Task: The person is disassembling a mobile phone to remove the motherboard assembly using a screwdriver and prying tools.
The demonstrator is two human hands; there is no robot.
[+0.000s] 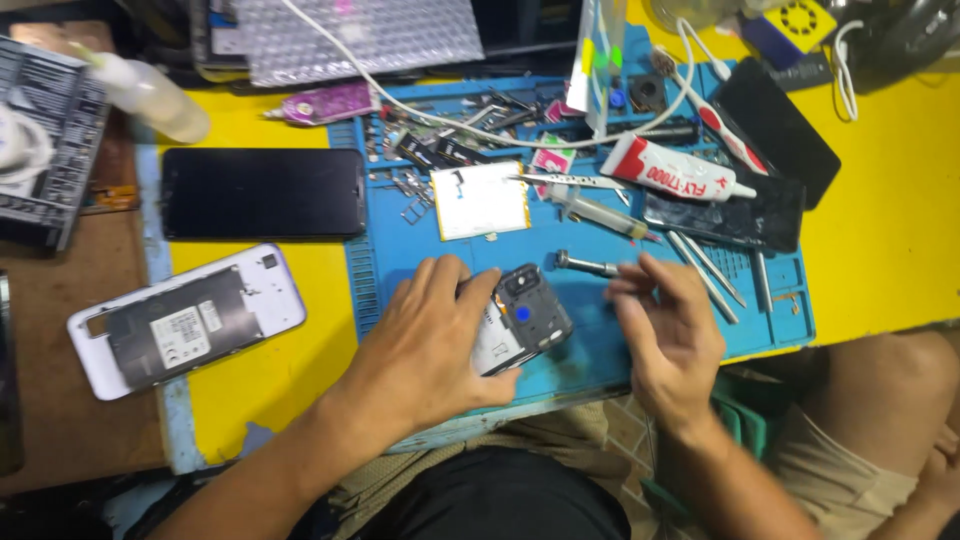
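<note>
Person's body seen from the head camera. Left hand and right hand: both bare, no gloves, rings or watch visible. Both forearms are uncovered to the frame's lower edge, with no sleeve in sight. Lap: dark, nearly black garment at centre, bordered by khaki-coloured cloth, probably shorts. At lower right a bare knee emerges from the khaki hem. No markings or straps are discernible.

Opened dark phone, flat on blue mat
</note>
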